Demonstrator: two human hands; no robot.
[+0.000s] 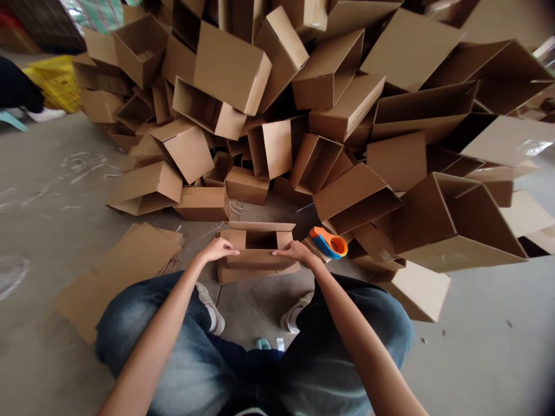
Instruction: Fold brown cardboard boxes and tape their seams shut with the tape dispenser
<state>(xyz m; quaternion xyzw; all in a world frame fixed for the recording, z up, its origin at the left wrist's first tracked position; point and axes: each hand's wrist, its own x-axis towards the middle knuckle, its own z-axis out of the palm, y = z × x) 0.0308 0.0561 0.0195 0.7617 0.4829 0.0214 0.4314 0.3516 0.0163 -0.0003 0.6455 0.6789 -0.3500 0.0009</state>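
A small cardboard box [256,242] stands on the concrete floor between my knees, its top flaps partly folded. My left hand [218,249] grips the box's left flap, fingers curled over the edge. My right hand [296,252] holds the right flap the same way. An orange and blue tape dispenser [329,242] lies on the floor just right of my right hand, apart from it.
A tall heap of open cardboard boxes [303,104] fills the back and right. A stack of flat cardboard sheets [125,266] lies at the left. A yellow crate [54,84] and another person's dark-clothed leg [17,86] sit far left.
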